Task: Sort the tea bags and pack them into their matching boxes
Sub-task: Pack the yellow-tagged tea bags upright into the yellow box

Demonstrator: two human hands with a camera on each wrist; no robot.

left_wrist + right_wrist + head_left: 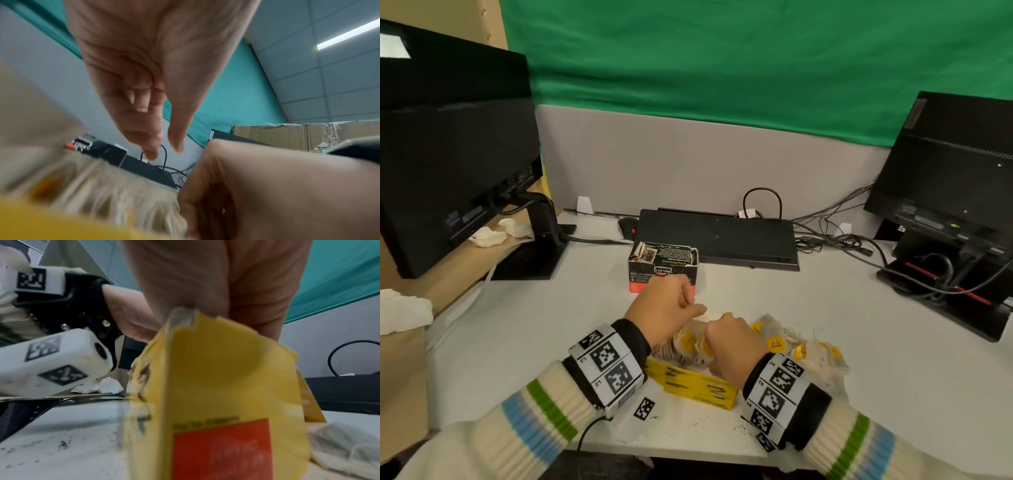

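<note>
**Both hands at the yellow box**

White surface (825, 291), speckled with dark tea dust near the front edge, carries two cardboard boxes: a yellow box (697, 387) just in front of the person and a black box (662, 265) behind it, its torn flaps standing open. Paper tea bags (808, 346) with yellow tags lie heaped just right of the yellow box; they overlap too much to count. More bags (688, 342) stand packed in a row inside the yellow box, mostly hidden by the hands.

Left hand (666, 308) hovers over the yellow box with fingers loosely curled, forefinger and thumb close together; the left wrist view shows nothing between them. Right hand (732, 346) is curled down into the box onto the bags; whether it grips any cannot be told, since its fingers are hidden and both wrist views are blurred.

Behind the black box lies a black keyboard (719, 236). Two monitors flank it.
</note>
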